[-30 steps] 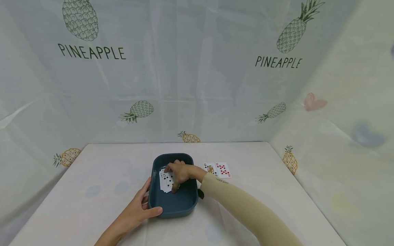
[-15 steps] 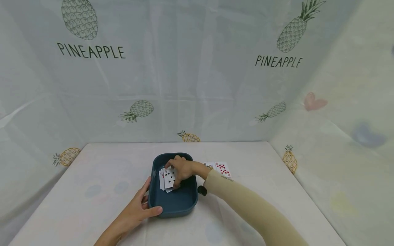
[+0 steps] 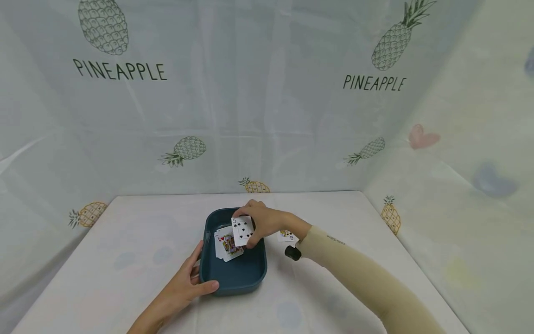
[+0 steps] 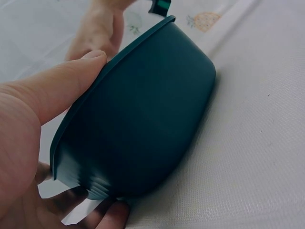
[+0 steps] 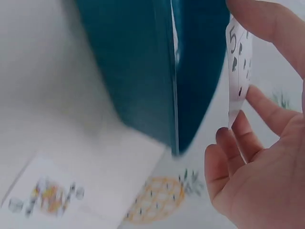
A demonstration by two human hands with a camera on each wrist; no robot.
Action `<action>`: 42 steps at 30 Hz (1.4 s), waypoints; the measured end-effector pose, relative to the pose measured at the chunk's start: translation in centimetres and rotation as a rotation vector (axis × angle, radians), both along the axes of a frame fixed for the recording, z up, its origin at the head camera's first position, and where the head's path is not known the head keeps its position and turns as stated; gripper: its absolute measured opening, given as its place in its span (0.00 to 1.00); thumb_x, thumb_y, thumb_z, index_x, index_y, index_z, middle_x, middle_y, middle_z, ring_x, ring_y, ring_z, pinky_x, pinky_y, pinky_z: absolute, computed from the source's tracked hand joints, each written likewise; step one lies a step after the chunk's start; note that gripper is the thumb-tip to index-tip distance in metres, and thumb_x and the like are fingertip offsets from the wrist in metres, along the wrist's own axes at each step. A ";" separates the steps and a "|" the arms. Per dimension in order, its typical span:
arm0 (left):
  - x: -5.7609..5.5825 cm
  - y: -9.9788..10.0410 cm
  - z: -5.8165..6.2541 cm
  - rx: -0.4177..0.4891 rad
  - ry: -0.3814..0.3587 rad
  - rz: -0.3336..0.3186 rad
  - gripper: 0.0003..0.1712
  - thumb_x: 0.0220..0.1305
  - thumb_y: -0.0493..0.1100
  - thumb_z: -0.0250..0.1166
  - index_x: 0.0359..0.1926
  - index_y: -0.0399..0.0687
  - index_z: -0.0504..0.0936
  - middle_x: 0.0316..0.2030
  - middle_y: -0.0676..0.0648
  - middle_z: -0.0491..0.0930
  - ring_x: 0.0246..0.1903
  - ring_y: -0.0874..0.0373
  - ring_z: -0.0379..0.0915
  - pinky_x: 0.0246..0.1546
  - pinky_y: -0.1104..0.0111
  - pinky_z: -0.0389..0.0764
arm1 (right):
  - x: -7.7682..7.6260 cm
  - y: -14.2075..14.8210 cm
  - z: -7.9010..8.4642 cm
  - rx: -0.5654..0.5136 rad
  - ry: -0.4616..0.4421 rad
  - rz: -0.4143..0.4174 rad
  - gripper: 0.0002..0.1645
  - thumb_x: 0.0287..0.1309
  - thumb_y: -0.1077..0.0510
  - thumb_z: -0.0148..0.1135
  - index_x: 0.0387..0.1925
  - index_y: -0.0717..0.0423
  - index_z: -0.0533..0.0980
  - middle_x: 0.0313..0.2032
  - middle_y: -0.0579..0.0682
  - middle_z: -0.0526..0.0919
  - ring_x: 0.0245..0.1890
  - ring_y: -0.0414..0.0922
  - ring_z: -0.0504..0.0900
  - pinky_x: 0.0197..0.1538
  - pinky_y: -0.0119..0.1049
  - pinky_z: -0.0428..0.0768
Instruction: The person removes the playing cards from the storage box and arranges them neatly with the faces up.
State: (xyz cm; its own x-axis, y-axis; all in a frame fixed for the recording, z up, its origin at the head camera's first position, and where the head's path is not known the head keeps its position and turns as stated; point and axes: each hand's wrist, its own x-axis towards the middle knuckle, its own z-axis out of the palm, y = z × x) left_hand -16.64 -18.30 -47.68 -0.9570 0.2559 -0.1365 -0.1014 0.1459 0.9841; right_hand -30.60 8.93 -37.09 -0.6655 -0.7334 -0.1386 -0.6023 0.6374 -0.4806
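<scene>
A dark blue plastic box (image 3: 235, 278) with rounded corners stands on the white cloth. My left hand (image 3: 183, 280) holds its near left side, thumb over the rim and fingers along the outer wall (image 4: 138, 105). Over the right part of the box, my right hand (image 3: 267, 221) pinches a five of spades (image 3: 241, 231) by opposite ends, raised and tilted. The right wrist view shows the card (image 5: 239, 62) between thumb and fingers, above the box rim. Below it, a loose pile of playing cards (image 3: 227, 245), a face card uppermost, lies on the box floor.
Right of the box, a queen card (image 3: 286, 236) lies face up on the cloth, partly covered by my right wrist. A small black device (image 3: 293, 253) sits at that wrist. Pineapple-printed sheets (image 3: 258, 116) hang behind the table and along its sides.
My right hand has lifted the five of spades off the pile and moved right and up with it, uncovering a face card. The left hand keeps its hold on the box.
</scene>
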 end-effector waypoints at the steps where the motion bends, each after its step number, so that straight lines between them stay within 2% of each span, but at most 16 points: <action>1: 0.0 0.0 0.0 -0.002 0.002 0.002 0.68 0.64 0.45 0.79 0.87 0.63 0.37 0.79 0.30 0.57 0.67 0.39 0.75 0.62 0.53 0.82 | 0.0 0.8 0.3 -0.011 0.006 -0.012 0.53 0.48 0.51 0.86 0.75 0.43 0.71 0.65 0.50 0.69 0.63 0.48 0.64 0.61 0.45 0.74; 6: 0.1 0.0 -0.1 -0.005 -0.006 0.010 0.69 0.62 0.45 0.79 0.87 0.64 0.37 0.78 0.30 0.59 0.66 0.41 0.77 0.62 0.54 0.82 | -0.4 5.4 0.9 -0.056 -0.012 -0.118 0.54 0.49 0.52 0.85 0.77 0.40 0.69 0.68 0.50 0.68 0.66 0.51 0.68 0.61 0.50 0.77; 11: 0.1 -0.1 0.0 0.000 -0.018 0.007 0.69 0.63 0.44 0.79 0.87 0.64 0.36 0.78 0.30 0.57 0.66 0.42 0.76 0.62 0.54 0.82 | -0.9 10.1 0.7 -0.082 -0.048 -0.158 0.56 0.50 0.53 0.85 0.79 0.42 0.66 0.69 0.51 0.66 0.62 0.51 0.71 0.59 0.47 0.78; 16: 0.2 0.0 0.0 -0.003 -0.025 0.011 0.69 0.63 0.45 0.79 0.87 0.63 0.36 0.78 0.30 0.57 0.66 0.42 0.77 0.62 0.53 0.82 | -1.2 14.1 -0.4 -0.096 -0.065 -0.192 0.56 0.53 0.54 0.84 0.80 0.47 0.64 0.71 0.53 0.65 0.62 0.52 0.73 0.62 0.48 0.78; 23: 0.1 0.0 -0.1 0.005 -0.021 0.006 0.69 0.63 0.44 0.79 0.87 0.63 0.37 0.78 0.31 0.59 0.65 0.42 0.77 0.60 0.57 0.83 | -1.6 18.7 -2.5 -0.077 -0.091 -0.297 0.55 0.53 0.56 0.84 0.79 0.48 0.66 0.71 0.56 0.65 0.62 0.56 0.73 0.57 0.47 0.80; 32: 0.2 -0.1 -0.1 -0.021 -0.014 0.011 0.69 0.63 0.45 0.79 0.87 0.62 0.36 0.78 0.31 0.57 0.66 0.42 0.77 0.62 0.56 0.82 | -2.4 22.0 -3.8 -0.040 -0.077 -0.356 0.52 0.50 0.59 0.84 0.76 0.49 0.69 0.68 0.58 0.66 0.61 0.57 0.74 0.55 0.47 0.79; 42: 0.1 0.0 0.0 -0.014 -0.014 0.009 0.69 0.63 0.45 0.79 0.87 0.63 0.37 0.78 0.31 0.59 0.65 0.42 0.77 0.61 0.56 0.83 | -2.9 22.8 -5.5 0.029 -0.106 -0.389 0.52 0.49 0.56 0.84 0.76 0.41 0.70 0.67 0.55 0.67 0.63 0.58 0.71 0.60 0.57 0.75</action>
State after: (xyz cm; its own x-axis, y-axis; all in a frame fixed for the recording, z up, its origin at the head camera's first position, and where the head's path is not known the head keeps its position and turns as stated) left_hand -16.52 -18.33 -47.73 -0.9572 0.2454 -0.1532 -0.1162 0.1588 0.9804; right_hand -33.50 31.72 -42.60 -0.8737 -0.4240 -0.2386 -0.2611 0.8224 -0.5055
